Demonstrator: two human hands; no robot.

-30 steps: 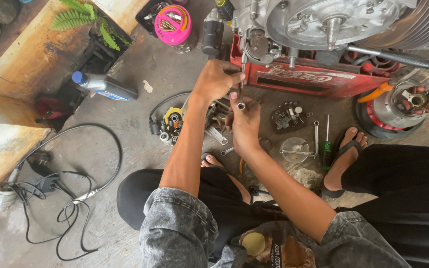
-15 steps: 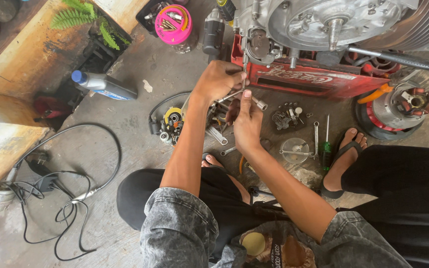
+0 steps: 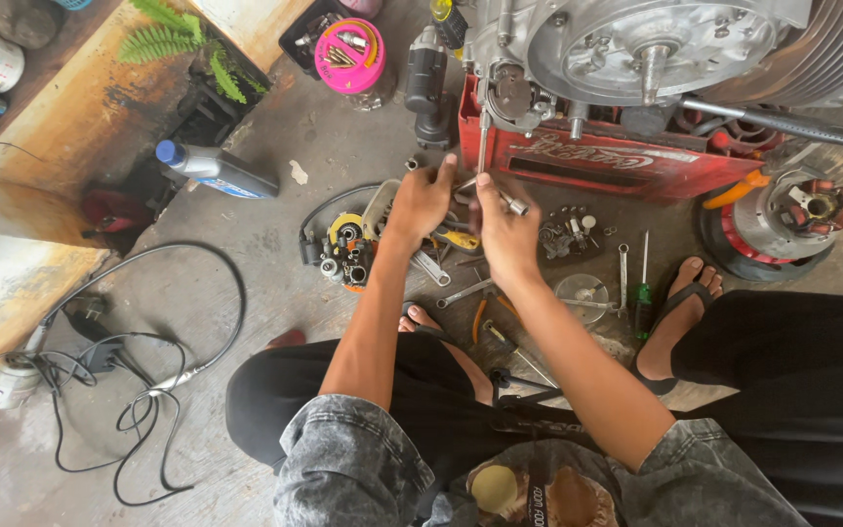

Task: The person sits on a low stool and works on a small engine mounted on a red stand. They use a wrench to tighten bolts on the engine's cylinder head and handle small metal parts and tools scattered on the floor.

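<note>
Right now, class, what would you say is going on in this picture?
A person sits on a concrete floor in front of an engine resting on a red stand. The left hand and right hand are raised together just below the engine, holding a slim metal tool between them. Wrenches, a green-handled screwdriver and small parts lie scattered around the person's feet.

Setting: workshop floor (image 3: 363, 156) of grey concrete, stained and dusty, lit by even daylight. Upper left: a raised concrete ledge (image 3: 80, 127) with worn orange-brown paint, and green fern fronds (image 3: 163, 39) beside it. Lower left: a pale step (image 3: 12, 293), with black cables (image 3: 148, 390) looped on the floor just beside it.
</note>
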